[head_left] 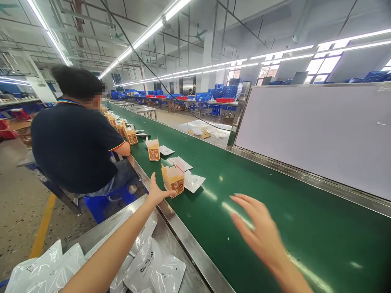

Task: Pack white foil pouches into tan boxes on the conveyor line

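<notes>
Two hands, head view: both reach out over the green conveyor belt [275, 195], neither gripping anything.
Left hand [157, 192]: fingers spread, thumb tip touching the lower front of the nearest orange carton; not closed around it.
Right hand [259, 232]: open, fingers splayed and blurred, hovering above bare belt, well apart from the carton.
Nearest orange carton [173, 180]: upright on the belt near its near edge, top flaps open.
Clear packet [193, 181]: flat on the belt, just beside the carton on its right.
White card [181, 163]: lies just behind the carton.
Second orange carton [153, 149]: upright farther up the belt, a white sheet beside it.
More cartons [131, 136]: in a row beyond, near the seated person.
Co-worker [76, 142]: seated by the belt on the left, dark shirt, back turned.
Worktop [183, 236]: steel, below the left forearm, carrying white plastic bags [152, 268].
White panel [320, 130]: stands along the belt's far side.
</notes>
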Demonstrator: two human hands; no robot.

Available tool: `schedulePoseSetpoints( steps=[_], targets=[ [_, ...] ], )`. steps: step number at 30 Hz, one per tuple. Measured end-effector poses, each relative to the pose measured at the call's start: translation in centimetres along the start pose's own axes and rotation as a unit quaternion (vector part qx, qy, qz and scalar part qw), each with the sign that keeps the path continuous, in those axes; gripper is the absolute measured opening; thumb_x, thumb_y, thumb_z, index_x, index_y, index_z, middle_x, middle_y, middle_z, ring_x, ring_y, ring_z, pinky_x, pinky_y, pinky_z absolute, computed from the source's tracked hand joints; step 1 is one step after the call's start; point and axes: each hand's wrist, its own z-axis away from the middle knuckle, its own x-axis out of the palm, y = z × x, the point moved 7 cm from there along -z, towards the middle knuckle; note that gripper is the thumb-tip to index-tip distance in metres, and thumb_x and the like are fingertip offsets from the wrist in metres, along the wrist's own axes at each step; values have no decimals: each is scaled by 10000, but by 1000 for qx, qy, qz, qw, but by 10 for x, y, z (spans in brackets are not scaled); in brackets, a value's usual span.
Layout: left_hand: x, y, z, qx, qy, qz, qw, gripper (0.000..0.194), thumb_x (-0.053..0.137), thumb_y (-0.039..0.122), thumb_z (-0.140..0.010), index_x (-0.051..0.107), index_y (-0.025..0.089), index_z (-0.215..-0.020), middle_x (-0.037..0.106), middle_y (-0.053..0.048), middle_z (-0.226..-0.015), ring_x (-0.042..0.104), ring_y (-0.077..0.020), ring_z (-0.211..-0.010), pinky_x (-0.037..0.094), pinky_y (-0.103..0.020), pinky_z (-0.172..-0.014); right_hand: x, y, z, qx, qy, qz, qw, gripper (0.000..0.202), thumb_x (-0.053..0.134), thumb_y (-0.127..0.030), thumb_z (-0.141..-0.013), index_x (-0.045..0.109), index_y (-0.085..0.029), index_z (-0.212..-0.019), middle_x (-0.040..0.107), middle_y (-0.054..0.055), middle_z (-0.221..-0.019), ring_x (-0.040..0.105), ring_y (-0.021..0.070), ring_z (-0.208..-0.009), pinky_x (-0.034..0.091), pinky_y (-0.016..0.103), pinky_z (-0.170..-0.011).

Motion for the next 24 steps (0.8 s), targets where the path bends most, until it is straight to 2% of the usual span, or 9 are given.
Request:
schedulePoseSetpoints(
  steps=[3, 6, 8, 11, 15, 17, 20, 22, 24],
  targets=[
    [24, -1, -6, 9, -26, 45, 999, 1180, 882, 259, -393, 222, 211, -1370, 446, -167, -1324, 402, -335, -1308, 342, -471, -1075, 67, 10, -42, -2, -38, 31, 999, 570, 613, -488, -869, 460, -221, -1349, 376, 146, -1419, 352, 381, -1298, 340, 660, -1003],
    [37, 1, 1, 15, -33, 59, 998, 993, 822, 174, -452, 299, 199, -1295, 581, -76, -1075, 565, -284, -1117, 426, -446, -1001, 122, 21, -69, 3, -50, 40, 998, 527, 551, -491, -911, 467, -192, -1337, 443, 139, -1353, 397, 349, -1275, 367, 621, -1003],
    [38, 5, 12, 28, -28, 54, 998, 837, 789, 156, -473, 375, 201, -1199, 591, -57, -1035, 582, -282, -1074, 433, -457, -988, 143, 24, -72, -5, -52, 34, 998, 438, 547, -462, -925, 531, -166, -1247, 541, 106, -1217, 507, 282, -1163, 439, 538, -965],
    [35, 15, 34, 59, -26, 40, 997, 673, 749, 146, -497, 438, 216, -1090, 591, -54, -1085, 561, -293, -1101, 417, -466, -1001, 149, 23, -66, -11, -34, 17, 999, 325, 552, -426, -931, 589, -159, -1113, 601, 61, -1038, 588, 210, -973, 519, 408, -845],
    [31, 27, 65, 91, -27, 14, 995, 648, 713, 135, -531, 462, 219, -1122, 571, -58, -1142, 527, -294, -1136, 395, -464, -1013, 107, 21, -60, 21, 38, -2, 999, 277, 527, -392, -946, 580, -150, -1071, 600, 28, -894, 592, 147, -773, 529, 304, -687],
    [33, 32, 79, 101, -32, 1, 994, 652, 708, 133, -539, 472, 219, -1140, 565, -61, -1159, 518, -293, -1142, 390, -464, -1012, 64, 18, -56, 50, 99, -9, 994, 271, 567, -367, -912, 563, -155, -1080, 594, 26, -858, 577, 139, -714, 517, 293, -643],
    [44, 41, 101, 121, -51, -11, 991, 640, 700, 132, -546, 492, 225, -1145, 564, -60, -1164, 524, -293, -1125, 409, -447, -981, -13, -1, -42, 64, 183, -23, 981, 276, 632, -352, -823, 596, -190, -1044, 561, 81, -1046, 585, 200, -869, 516, 316, -659],
    [54, 50, 116, 138, -64, -20, 988, 623, 683, 139, -567, 490, 232, -1153, 565, -58, -1160, 536, -288, -1103, 428, -430, -952, -57, -26, -29, 19, 207, -28, 978, 205, 653, -294, -790, 629, -229, -983, 514, 78, -1117, 573, 204, -913, 513, 308, -660],
    [64, 60, 130, 153, -68, -30, 985, 618, 667, 137, -581, 480, 232, -1163, 565, -63, -1158, 543, -284, -1092, 445, -420, -932, -84, -61, -15, -89, 184, -4, 979, 199, 601, -149, -809, 632, -244, -981, 521, 64, -1073, 574, 167, -861, 504, 284, -662]
  ],
)
